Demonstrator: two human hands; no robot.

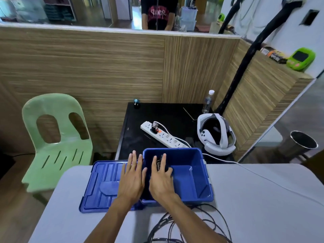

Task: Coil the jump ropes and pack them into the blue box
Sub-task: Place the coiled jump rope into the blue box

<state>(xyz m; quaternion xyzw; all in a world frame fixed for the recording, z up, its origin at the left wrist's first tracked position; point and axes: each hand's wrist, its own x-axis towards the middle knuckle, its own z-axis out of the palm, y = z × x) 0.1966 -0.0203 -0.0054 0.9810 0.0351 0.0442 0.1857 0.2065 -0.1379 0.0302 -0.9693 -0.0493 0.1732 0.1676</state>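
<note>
Head view: both hands, left (132, 174) and right (162, 174), flat, grip released, pressing coiled rope (159, 164) inside blue box (201, 193); loose ropes (184, 225) near box, uncoiled.

Both hands flat over the open blue box (191, 174) on the grey table (263, 199).

Left hand (132, 178), fingers straight, spans the box's left rim and the blue lid (101, 186) lying beside it. Right hand (161, 179) reaches into the box, over a dark coiled item. Loose black jump ropes (189, 225) lie on the table's near side.
</note>
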